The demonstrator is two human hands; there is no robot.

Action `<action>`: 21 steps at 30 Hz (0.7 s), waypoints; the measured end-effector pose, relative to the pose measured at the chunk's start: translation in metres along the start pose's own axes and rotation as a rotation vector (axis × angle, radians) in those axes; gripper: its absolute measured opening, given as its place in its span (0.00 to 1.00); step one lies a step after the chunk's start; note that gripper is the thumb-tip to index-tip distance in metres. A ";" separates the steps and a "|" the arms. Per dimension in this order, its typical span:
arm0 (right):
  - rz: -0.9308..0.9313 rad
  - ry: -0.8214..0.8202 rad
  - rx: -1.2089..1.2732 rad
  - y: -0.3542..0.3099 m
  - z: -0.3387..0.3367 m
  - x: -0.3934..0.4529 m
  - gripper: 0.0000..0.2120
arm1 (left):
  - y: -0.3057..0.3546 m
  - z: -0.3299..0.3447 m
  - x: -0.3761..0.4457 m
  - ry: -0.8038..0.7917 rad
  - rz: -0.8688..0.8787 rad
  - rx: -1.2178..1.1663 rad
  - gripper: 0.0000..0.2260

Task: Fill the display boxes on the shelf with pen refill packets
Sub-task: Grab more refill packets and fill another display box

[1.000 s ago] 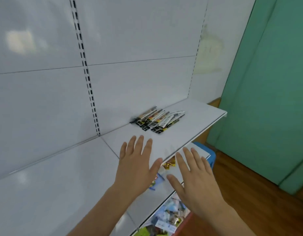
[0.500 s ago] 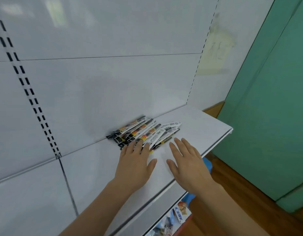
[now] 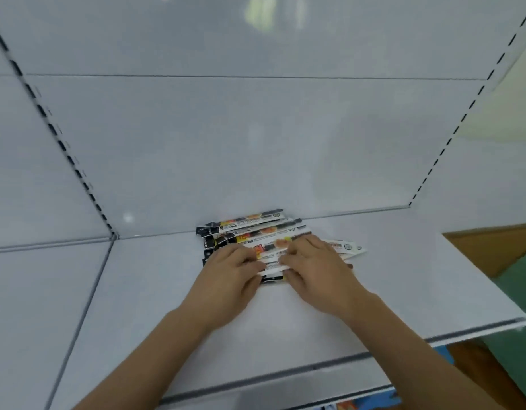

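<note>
I see both hands on packet pile (image 3: 250, 232) | left hand (image 3: 230, 272): fingers curled, grasping packets | right hand (image 3: 316, 266): fingers curled, grasping packets | shelf (image 3: 403, 276): supports pile

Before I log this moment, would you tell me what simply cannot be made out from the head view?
- Packet count: the left hand and right hand cover the near part of the pen refill packets.
- Packet print: too small and blurred.
- Each hand's grip: fingertips curl onto the pile, hiding any pinch.
- Display boxes: none in view.
- Goods under the shelf: cut off by the bottom edge.
</note>
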State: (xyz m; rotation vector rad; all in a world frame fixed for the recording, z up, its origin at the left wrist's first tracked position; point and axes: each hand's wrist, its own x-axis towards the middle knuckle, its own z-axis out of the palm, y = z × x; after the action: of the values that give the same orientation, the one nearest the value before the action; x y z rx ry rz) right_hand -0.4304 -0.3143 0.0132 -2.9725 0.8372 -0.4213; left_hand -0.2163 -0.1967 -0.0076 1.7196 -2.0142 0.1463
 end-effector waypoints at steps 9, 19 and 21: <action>0.018 0.104 0.118 0.038 -0.036 0.002 0.08 | 0.026 -0.008 -0.006 0.109 -0.421 0.012 0.21; 0.134 -0.020 0.449 0.031 -0.030 0.012 0.14 | 0.042 -0.003 -0.003 0.191 -0.552 0.067 0.14; 0.111 -0.047 0.389 0.030 -0.028 0.011 0.15 | 0.044 -0.004 0.002 0.184 -0.544 0.065 0.12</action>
State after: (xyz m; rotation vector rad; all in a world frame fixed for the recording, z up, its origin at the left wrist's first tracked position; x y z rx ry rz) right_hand -0.4441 -0.3447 0.0399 -2.5576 0.8034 -0.4480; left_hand -0.2576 -0.1879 0.0065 2.1397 -1.3685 0.1783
